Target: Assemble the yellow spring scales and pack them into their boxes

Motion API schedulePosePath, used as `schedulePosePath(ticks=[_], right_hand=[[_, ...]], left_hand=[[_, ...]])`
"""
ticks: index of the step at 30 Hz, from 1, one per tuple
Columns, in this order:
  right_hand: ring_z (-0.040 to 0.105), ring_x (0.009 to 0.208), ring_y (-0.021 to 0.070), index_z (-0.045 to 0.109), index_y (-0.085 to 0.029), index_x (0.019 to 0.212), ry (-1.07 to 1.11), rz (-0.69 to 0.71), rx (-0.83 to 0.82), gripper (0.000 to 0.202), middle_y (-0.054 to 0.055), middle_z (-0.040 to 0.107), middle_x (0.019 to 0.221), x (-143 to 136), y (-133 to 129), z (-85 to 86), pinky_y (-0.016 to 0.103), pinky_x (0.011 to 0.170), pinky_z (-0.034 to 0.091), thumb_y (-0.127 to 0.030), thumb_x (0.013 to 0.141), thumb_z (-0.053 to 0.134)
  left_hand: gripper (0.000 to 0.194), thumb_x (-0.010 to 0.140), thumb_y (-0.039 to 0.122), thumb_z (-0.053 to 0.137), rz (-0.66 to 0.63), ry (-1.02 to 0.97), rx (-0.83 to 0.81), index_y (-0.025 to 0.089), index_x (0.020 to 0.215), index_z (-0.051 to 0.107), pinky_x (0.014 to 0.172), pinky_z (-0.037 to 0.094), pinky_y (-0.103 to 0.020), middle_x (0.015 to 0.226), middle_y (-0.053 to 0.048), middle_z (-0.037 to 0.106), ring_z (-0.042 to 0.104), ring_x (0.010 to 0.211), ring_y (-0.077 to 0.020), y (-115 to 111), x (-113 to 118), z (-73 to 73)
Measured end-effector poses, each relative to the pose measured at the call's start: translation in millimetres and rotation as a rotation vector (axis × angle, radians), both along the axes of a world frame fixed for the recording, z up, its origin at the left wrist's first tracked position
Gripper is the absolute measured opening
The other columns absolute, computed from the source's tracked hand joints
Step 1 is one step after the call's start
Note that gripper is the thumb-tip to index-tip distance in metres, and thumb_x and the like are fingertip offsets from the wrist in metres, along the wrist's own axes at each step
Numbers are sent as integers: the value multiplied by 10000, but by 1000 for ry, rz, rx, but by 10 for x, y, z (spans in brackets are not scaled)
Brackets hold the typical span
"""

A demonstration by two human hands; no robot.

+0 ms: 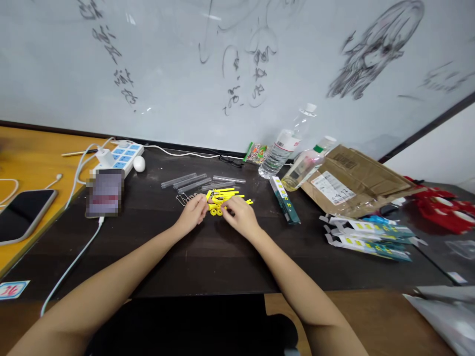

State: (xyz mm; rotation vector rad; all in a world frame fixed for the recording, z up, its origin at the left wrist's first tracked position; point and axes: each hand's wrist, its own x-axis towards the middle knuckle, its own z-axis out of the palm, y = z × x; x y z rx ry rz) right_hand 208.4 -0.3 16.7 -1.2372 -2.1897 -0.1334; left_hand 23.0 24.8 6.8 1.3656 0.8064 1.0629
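Yellow heap: a loose pile of small bright-yellow plastic sticks and rings (224, 193) lay on the dark wood-grained desk (218, 267); all places below were taken from this heap.
Left hand: the bare left hand (193, 216) rested at the heap's left edge, fingers curled in, a small yellow plastic piece (209, 196) pinched at the fingertips.
Right hand: the bare right hand (240, 213) was over the heap's right near side, fingers bent down to the pieces; could not tell whether it gripped one.
Clear strips: several long, narrow, transparent plastic strips (191, 184) lay behind the heap and to its left, roughly side by side.
Wire clips: thin silvery wire clips (181, 199) sat just left of the heap, partly hidden by the left hand.
Narrow box: a slim green-and-white cardboard box (285, 201) lay right of the heap.
Bottles: a clear plastic bottle with a white cap (280, 151) stood beyond the heap to the right; a clear bottle with a green band and yellowish liquid (306, 165) stood farther right.
Parcel: a brown parcel with a white label (356, 180), well right of the heap.
Opened boxes: green-and-white cartons with loose flaps (367, 241), well right of the heap, nearer the person than the parcel.
Power strip: a white strip with blue sockets (128, 158), well left of the heap.
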Motion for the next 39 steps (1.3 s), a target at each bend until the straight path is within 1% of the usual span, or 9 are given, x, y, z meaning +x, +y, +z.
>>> schedulePosePath(ticks=[3,6,9,11,13,17,21,34,39], right_hand=[[521,860,230,647,-204,1001,-183,-108,-44,200,80,593,919,158,109,22,331,740,411,-296,826,614],[496,859,237,648,-212,1034,-308,-95,-68,243,85,574,944,197,146,-26,342,749,401,-296,806,642],[492,867,238,646,-202,1000,-275,-70,-74,198,91,572,943,167,134,-53,352,764,401,-260,811,633],[500,867,233,639,-199,966,-127,-43,-101,170,83,574,917,144,124,-45,351,763,407,-247,803,635],[510,818,207,627,-202,943,112,9,-167,149,55,566,854,123,126,-35,332,728,419,-238,798,628],[485,633,135,612,-213,938,626,142,-426,179,-9,527,717,86,160,-60,267,584,417,-309,788,631],[545,651,122,614,-212,926,927,241,-603,293,-4,597,755,64,179,-86,261,613,468,-416,732,697],[616,721,128,642,-209,935,952,302,-664,325,12,656,797,55,158,-87,286,718,518,-409,701,746],[594,671,117,631,-210,950,916,327,-668,326,-3,629,751,34,151,-94,279,682,503,-398,708,741]], left_hand=[[307,933,400,369,-5,311,225,170,838,548,489,320,-203,583,47,451,396,464,-73,-34,-16,-13],[295,935,346,361,-13,582,404,178,830,581,607,378,-237,683,-2,584,525,601,-126,-57,-37,-4],[277,929,339,378,-25,739,506,202,901,616,676,399,-253,831,-38,664,604,747,-178,-59,-51,-13],[288,934,351,371,-32,790,528,215,927,626,674,397,-252,862,-48,680,622,767,-191,-57,-55,-29],[294,937,358,370,-32,787,532,223,945,632,667,392,-253,889,-53,690,629,769,-198,-61,-56,-39],[286,940,342,375,-9,690,531,227,992,632,708,402,-254,946,-51,695,636,830,-205,-90,-52,-18],[275,938,335,391,13,622,531,220,969,638,717,401,-248,922,-46,691,631,819,-196,-115,-49,12],[282,939,325,377,-21,604,540,201,892,626,686,385,-244,830,-33,671,607,727,-169,-113,-42,32],[247,932,330,390,-7,592,529,207,967,601,697,388,-243,866,-26,662,603,759,-168,-100,-47,-1]])
